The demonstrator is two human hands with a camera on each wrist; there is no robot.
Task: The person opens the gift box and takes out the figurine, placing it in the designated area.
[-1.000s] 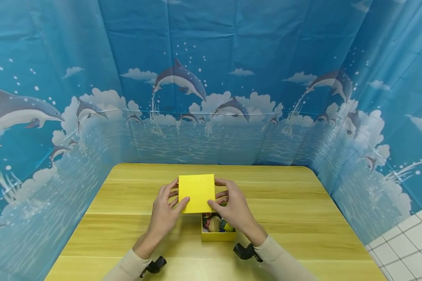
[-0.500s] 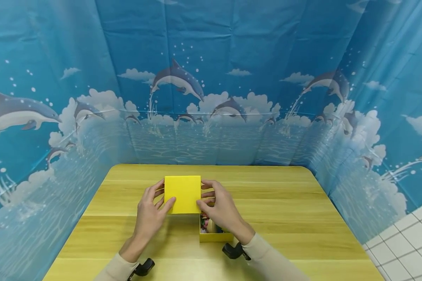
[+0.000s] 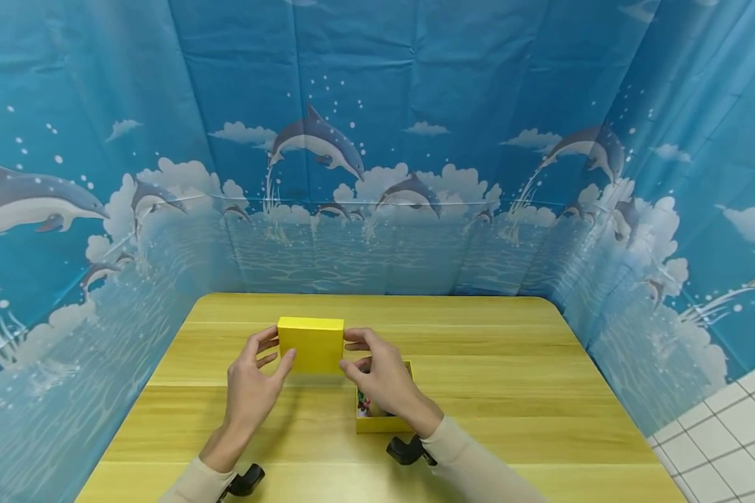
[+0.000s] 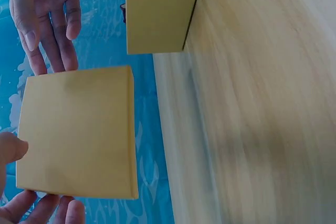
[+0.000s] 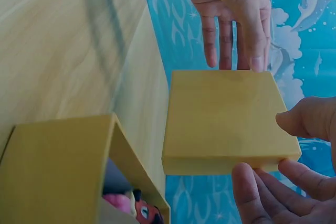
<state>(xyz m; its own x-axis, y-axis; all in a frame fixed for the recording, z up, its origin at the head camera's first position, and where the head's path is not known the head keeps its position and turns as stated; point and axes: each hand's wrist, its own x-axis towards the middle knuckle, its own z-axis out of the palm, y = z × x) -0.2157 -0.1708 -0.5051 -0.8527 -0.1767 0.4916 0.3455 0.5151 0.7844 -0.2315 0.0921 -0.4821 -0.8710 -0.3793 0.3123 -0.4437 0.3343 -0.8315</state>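
A square yellow box lid (image 3: 311, 347) is held up between both hands over the table, its flat face tilted toward me. My left hand (image 3: 249, 377) grips its left edge, thumb on the face and fingers behind. On the opposite edge, my right hand (image 3: 384, 377) pinches it the same way; the thumb (image 5: 307, 119) shows on the face in the right wrist view. Below the right hand stands an open yellow box (image 3: 384, 425), partly covered by that hand. Small colourful toys lie inside, among them a red-and-black figure (image 5: 147, 213) and something pink (image 5: 118, 201).
The wood-grain table (image 3: 509, 398) stretches out on both sides of the box. A blue curtain (image 3: 377, 251) printed with dolphins hangs close behind and beside it. White tiles (image 3: 730, 426) show at the lower right.
Both hands have carried the lid leftward, away from over the box, and lowered it slightly. Its top edge has tipped so that the rim shows. The box has stayed in place.
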